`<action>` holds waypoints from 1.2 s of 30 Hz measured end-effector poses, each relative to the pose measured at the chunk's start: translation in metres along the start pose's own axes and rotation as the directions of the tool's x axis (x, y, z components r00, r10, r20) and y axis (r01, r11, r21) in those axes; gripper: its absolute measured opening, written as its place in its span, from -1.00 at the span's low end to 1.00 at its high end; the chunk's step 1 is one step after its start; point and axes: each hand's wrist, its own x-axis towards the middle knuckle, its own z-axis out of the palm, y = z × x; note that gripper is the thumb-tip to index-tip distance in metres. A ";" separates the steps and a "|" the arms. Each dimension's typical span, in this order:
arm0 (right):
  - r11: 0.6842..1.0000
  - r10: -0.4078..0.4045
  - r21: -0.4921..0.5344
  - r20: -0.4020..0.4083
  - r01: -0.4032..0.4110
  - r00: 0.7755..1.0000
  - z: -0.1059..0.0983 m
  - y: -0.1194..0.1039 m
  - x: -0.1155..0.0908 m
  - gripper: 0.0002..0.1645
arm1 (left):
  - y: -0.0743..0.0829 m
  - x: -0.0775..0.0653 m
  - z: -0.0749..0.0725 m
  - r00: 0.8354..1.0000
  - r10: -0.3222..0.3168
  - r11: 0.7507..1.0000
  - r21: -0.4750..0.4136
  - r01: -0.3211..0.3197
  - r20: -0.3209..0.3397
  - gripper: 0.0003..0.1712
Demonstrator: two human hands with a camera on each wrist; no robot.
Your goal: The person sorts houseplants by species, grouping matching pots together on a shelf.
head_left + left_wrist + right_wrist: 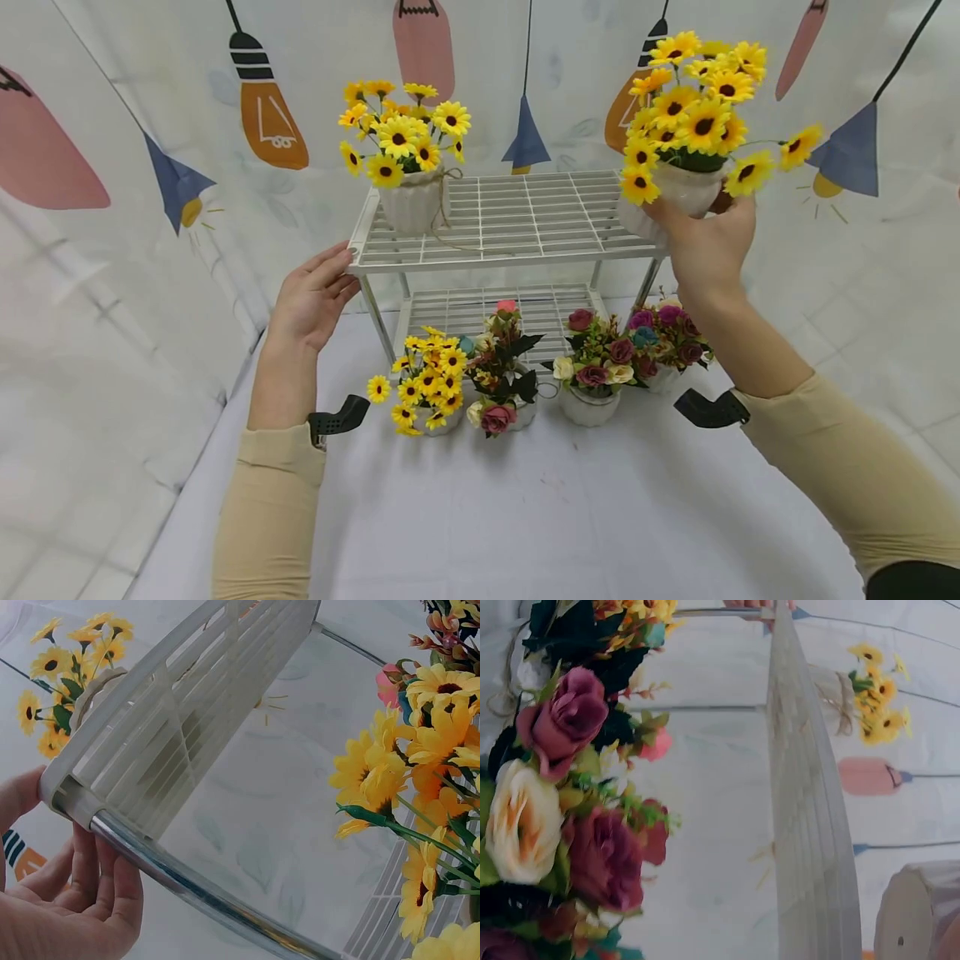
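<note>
My left hand (311, 296) grips the front left corner of a white two-tier wire rack (525, 262), thumb at the edge and fingers beneath, as the left wrist view shows. With my right hand (712, 242) I hold a white pot (688, 190) of yellow sunflowers (701, 125) over the rack's right end. Part of a white pot (636, 221) shows left of that hand; whether it is a separate one is unclear. A pot base (901, 922) stands off the top shelf in the right wrist view. Another potted sunflower (414, 200) stands on the top shelf's left end.
In front of the lower shelf (480, 304) stand a pot of small sunflowers (431, 383), a pot of dark-leaved roses (502, 375), and pots of mixed roses (588, 404) and purple flowers (667, 337). A white cloth (555, 517) covers the table; a printed curtain (480, 125) hangs behind.
</note>
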 end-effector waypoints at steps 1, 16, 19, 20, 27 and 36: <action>1.000 -0.009 0.002 0.012 0.008 1.000 0.006 -0.002 -0.001 -0.06 | 0.000 0.000 0.000 1.000 0.001 1.000 -0.003 -0.001 0.002 -0.68; 0.998 0.035 -0.047 0.158 -0.028 0.987 0.079 0.001 -0.003 -0.13 | -0.001 0.000 0.002 1.000 0.018 1.000 -0.010 -0.018 0.002 -0.67; 0.998 0.055 -0.044 0.164 -0.049 0.985 0.092 0.013 0.001 -0.12 | -0.001 -0.001 0.001 1.000 0.016 1.000 -0.015 -0.016 -0.008 -0.66; 0.996 0.082 -0.055 0.158 -0.074 0.984 0.096 0.018 0.003 -0.10 | -0.002 -0.001 0.001 1.000 0.017 1.000 -0.012 -0.017 -0.012 -0.66; 0.933 0.272 -0.269 0.083 -0.241 0.959 0.124 0.046 0.014 0.00 | -0.002 -0.002 -0.001 1.000 0.026 1.000 -0.016 -0.026 -0.012 -0.66; 0.880 0.379 -0.338 0.075 -0.334 0.922 0.145 0.058 0.018 0.03 | -0.003 -0.002 0.000 1.000 0.025 0.999 -0.024 -0.025 -0.012 -0.69</action>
